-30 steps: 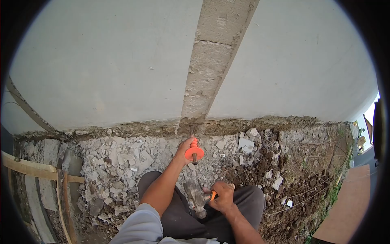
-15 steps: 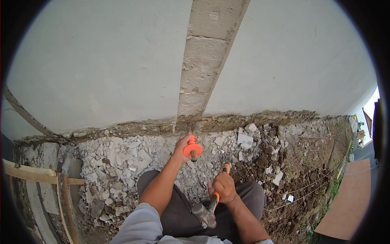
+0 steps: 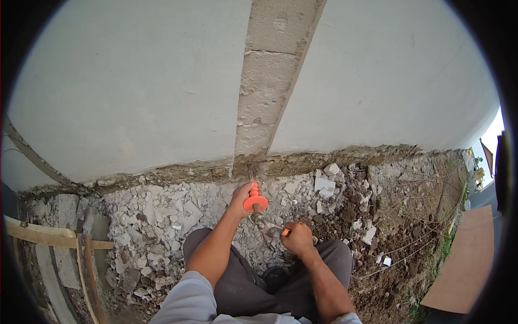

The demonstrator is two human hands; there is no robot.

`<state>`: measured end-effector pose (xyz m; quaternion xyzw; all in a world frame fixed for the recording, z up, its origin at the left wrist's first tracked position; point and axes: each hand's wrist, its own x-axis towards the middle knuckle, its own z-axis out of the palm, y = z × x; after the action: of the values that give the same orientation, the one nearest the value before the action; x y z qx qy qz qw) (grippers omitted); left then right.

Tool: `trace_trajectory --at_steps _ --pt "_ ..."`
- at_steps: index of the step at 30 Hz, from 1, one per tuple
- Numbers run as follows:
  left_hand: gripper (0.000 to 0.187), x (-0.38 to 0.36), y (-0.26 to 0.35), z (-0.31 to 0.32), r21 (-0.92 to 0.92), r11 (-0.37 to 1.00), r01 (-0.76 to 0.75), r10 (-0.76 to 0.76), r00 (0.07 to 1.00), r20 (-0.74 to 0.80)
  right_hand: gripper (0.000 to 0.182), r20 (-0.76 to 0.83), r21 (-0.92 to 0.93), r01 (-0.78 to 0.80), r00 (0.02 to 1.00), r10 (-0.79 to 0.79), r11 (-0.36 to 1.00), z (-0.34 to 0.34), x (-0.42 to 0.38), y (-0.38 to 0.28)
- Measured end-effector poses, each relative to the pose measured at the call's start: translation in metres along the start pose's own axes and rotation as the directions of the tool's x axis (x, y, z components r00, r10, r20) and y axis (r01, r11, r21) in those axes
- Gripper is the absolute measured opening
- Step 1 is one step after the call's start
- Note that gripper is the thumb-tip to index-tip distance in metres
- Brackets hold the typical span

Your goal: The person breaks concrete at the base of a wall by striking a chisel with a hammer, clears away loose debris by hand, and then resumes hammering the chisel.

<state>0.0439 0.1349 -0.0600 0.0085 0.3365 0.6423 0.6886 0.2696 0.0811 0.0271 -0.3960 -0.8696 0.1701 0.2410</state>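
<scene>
My left hand (image 3: 244, 198) is wrapped round the orange grip of a chisel (image 3: 255, 204), above the round orange guard. The chisel's tip reaches the rough base of the wall, under the strip of bare masonry (image 3: 264, 102). In my right hand (image 3: 298, 237) is a hammer (image 3: 265, 224) with an orange and black handle, its fingers closed round it. The hammer's head is at the struck end of the chisel, seemingly touching it, though blur hides the exact contact.
Broken plaster and rubble (image 3: 145, 227) cover the ground along the wall, with dark soil (image 3: 388, 243) to the right. Wooden boards (image 3: 59, 236) stand at the left. A brown panel (image 3: 461, 259) lies at the far right. Smooth plastered wall (image 3: 135, 81) flanks the bare strip.
The hammer has swung from near my lap, forward and left, up to the chisel's end. My right hand has turned with it. The left hand and chisel have stayed nearly still.
</scene>
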Motion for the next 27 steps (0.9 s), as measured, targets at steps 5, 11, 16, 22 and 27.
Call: trace_trajectory --at_steps 5,11,16,22,27 --pt "0.032 0.000 0.008 0.001 -0.057 0.998 0.022 -0.020 0.999 0.036 0.016 0.033 0.155 -0.229 0.974 0.226 0.961 -0.013 -0.020 -0.029" --pt "0.021 -0.003 0.007 0.006 -0.193 0.981 0.033 -0.011 0.994 0.111 0.024 -0.371 0.297 0.406 0.883 -0.287 0.864 -0.036 -0.004 -0.047" --pt "0.021 0.005 0.000 -0.009 -0.025 0.999 -0.038 0.040 0.996 0.078 0.014 0.096 -0.021 -0.223 0.970 0.224 0.975 0.008 -0.004 -0.015" --pt "0.022 -0.001 -0.001 0.004 -0.212 0.976 -0.046 0.082 0.982 0.168 0.016 -0.088 0.398 -0.011 0.995 0.050 0.917 -0.022 -0.014 -0.054" --pt "0.023 0.015 -0.013 -0.009 -0.152 0.987 -0.054 0.075 0.988 0.136 0.019 -0.271 0.093 0.248 0.938 -0.215 0.964 0.010 -0.003 0.003"
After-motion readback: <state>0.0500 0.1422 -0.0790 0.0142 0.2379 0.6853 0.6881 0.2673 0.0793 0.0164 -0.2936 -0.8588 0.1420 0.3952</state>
